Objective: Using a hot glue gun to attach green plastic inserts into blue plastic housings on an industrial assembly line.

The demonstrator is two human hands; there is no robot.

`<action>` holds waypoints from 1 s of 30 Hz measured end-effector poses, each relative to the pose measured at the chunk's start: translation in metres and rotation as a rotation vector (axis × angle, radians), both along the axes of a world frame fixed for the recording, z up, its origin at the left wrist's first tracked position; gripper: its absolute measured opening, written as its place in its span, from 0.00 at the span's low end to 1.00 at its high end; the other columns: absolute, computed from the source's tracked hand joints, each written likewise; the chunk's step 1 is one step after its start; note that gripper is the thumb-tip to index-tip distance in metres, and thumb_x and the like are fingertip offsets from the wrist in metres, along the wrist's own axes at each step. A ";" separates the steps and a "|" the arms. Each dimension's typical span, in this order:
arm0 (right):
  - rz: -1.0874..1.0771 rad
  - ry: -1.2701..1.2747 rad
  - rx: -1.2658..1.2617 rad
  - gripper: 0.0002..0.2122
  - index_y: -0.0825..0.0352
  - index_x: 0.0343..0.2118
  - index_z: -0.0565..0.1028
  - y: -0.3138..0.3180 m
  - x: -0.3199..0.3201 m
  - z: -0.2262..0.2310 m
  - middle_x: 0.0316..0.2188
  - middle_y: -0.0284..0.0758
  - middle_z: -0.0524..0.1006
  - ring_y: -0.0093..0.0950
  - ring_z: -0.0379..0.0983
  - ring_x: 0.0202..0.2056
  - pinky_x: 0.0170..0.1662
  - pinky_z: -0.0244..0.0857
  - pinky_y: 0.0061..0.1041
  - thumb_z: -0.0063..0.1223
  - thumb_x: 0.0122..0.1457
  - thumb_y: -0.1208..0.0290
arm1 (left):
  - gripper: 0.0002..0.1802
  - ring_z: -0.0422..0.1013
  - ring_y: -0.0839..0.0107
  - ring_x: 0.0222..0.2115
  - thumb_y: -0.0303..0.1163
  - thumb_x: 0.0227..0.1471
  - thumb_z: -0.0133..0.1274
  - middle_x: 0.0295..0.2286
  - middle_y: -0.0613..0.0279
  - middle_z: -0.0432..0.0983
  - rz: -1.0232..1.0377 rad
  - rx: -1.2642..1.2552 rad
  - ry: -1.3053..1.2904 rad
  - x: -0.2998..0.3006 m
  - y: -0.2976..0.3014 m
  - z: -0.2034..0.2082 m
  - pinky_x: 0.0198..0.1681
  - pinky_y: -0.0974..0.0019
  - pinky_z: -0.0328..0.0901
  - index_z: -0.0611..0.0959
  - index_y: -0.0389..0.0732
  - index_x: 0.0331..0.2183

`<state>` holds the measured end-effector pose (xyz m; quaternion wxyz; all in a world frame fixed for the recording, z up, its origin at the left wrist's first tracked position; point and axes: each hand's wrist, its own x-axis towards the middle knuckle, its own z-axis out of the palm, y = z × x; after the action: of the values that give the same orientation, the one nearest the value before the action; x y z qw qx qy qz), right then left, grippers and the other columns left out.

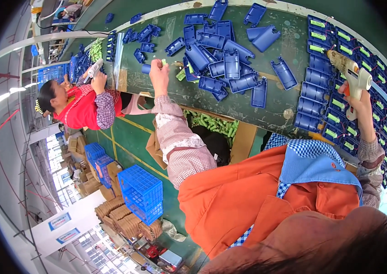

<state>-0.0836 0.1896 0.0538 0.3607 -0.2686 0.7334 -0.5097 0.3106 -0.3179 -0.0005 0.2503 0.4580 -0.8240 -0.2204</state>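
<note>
My left hand (158,78) is closed over the bench, pinching a green battery cell (164,62) whose end shows at the fingertips. A blue half-shell (146,68) lies beside that hand. In my right hand (361,102) is a white and orange glue gun (359,78), gripped by its handle. The gun's stained nozzle is over the rows of blue half-shells at the right, close to a shell holding a green cell (317,48). Several shells below it in the nearest column, such as one blue shell (314,91), hold no cell.
Loose blue shells (231,64) are heaped on the green bench (266,109). Beneath the bench edge sits a cardboard box (243,142) of green cells. A co-worker in red (81,107) works at the left. Blue crates (141,192) and stacked cardboard (120,219) stand on the floor.
</note>
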 end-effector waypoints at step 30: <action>-0.077 -0.032 -0.056 0.16 0.70 0.35 0.70 0.008 0.008 -0.001 0.29 0.32 0.72 0.21 0.66 0.32 0.36 0.59 0.20 0.46 0.37 0.77 | 0.19 0.64 0.80 0.15 0.18 0.46 0.58 0.18 0.64 0.70 -0.266 0.734 0.867 -0.133 0.152 0.075 0.15 0.78 0.57 0.64 0.44 0.18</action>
<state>-0.0756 0.1975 0.0528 0.3449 -0.2418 0.7227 -0.5479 0.1780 -0.1657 0.0746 0.3601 0.2753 -0.5663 -0.6883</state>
